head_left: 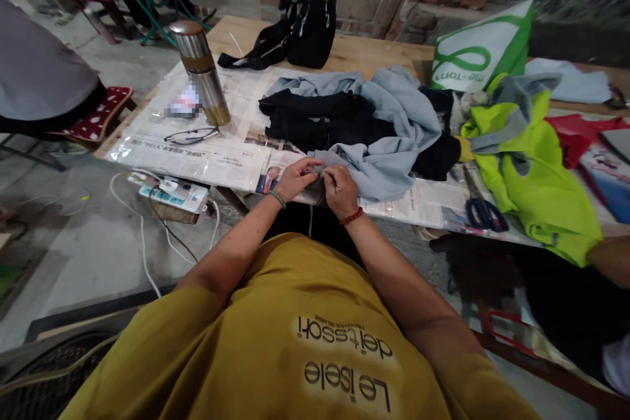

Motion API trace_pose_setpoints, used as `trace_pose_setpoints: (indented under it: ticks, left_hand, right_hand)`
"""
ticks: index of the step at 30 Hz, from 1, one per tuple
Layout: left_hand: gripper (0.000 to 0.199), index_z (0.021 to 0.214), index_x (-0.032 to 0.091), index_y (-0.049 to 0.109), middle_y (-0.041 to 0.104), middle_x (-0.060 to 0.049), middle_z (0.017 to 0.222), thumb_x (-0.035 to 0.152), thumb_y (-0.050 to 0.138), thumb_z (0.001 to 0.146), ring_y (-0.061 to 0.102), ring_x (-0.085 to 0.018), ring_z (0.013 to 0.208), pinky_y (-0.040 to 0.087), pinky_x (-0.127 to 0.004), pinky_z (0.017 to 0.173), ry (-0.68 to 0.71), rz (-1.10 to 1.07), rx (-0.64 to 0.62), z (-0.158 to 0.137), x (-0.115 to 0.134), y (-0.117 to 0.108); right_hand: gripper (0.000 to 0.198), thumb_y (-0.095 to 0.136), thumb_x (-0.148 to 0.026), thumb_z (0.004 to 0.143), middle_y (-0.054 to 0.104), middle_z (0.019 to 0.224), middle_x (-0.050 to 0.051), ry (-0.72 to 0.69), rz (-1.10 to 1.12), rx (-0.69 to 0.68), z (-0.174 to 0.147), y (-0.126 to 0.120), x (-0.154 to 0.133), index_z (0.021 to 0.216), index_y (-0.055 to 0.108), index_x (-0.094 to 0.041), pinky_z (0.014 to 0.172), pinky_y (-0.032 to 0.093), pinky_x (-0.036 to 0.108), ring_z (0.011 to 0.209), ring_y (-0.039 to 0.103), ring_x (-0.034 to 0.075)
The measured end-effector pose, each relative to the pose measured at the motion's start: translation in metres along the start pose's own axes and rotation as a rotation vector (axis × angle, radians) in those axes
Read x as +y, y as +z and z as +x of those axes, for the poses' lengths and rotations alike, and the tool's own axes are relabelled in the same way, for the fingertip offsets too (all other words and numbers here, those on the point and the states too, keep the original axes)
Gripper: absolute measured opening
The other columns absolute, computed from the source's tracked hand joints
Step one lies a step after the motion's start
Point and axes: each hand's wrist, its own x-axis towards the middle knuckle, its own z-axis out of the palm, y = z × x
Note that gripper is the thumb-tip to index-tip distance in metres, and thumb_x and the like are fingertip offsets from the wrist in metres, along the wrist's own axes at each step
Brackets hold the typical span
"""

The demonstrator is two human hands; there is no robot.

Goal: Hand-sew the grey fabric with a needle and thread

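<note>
A light grey garment lies bunched on the newspaper-covered table, with black cloth folded in among it. My left hand pinches the garment's near edge between thumb and fingers. Close beside it, my right hand has its fingers closed at the same edge. Whether a small item such as a needle sits between the right fingertips is too small to make out. Both hands are at the table's front edge, almost touching each other.
A steel flask and eyeglasses are at the left. Behind stands a black bag. Rightward lie scissors, a yellow-green garment and a green-white bag. A power strip hangs left; people sit on both sides.
</note>
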Motion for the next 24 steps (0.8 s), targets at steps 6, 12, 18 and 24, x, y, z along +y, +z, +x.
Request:
trace_pose_setpoints:
  ticks: [6, 12, 18, 24]
  left_hand:
    - [0.036, 0.109, 0.014, 0.064, 0.064, -0.003, 0.086, 0.018, 0.060, 0.073, 0.054, -0.011, 0.072, 0.043, -0.022, 0.066, -0.023, -0.005, -0.005, -0.001, 0.005, 0.001]
    - [0.037, 0.108, 0.014, 0.065, 0.065, -0.003, 0.090, 0.022, 0.062, 0.071, 0.054, -0.011, 0.073, 0.043, -0.022, 0.067, -0.030, -0.041, -0.004, 0.000, -0.002, 0.001]
    - [0.037, 0.105, 0.015, 0.066, 0.066, -0.004, 0.093, 0.024, 0.064, 0.070, 0.056, -0.013, 0.079, 0.044, -0.024, 0.072, -0.019, -0.050, 0.005, 0.000, -0.001, 0.000]
    - [0.039, 0.110, 0.014, 0.063, 0.065, -0.003, 0.087, 0.024, 0.062, 0.072, 0.055, -0.011, 0.068, 0.045, -0.024, 0.064, -0.044, -0.028, 0.005, 0.000, -0.005, 0.001]
  right_hand:
    - [0.011, 0.042, -0.030, 0.090, 0.059, 0.065, -0.001, 0.254, 0.160, 0.037, 0.002, -0.004, -0.016, 0.084, 0.048, -0.022, 0.069, 0.047, 0.029, 0.061, 0.058, 0.014]
    - [0.018, 0.044, -0.039, 0.087, 0.059, 0.074, -0.003, 0.462, 0.430, 0.154, 0.014, -0.008, -0.018, 0.082, 0.041, -0.023, 0.053, 0.043, 0.021, 0.051, 0.055, 0.007]
    - [0.032, 0.046, -0.054, 0.084, 0.063, 0.084, -0.002, 0.597, 0.658, 0.171, 0.030, -0.027, -0.008, 0.088, 0.034, -0.024, 0.042, 0.038, 0.018, 0.052, 0.058, 0.007]
    - [0.039, 0.056, -0.057, 0.078, 0.060, 0.066, -0.007, 0.680, 0.763, 0.267, 0.015, -0.024, 0.011, 0.088, 0.037, -0.024, 0.037, 0.035, 0.018, 0.044, 0.055, 0.008]
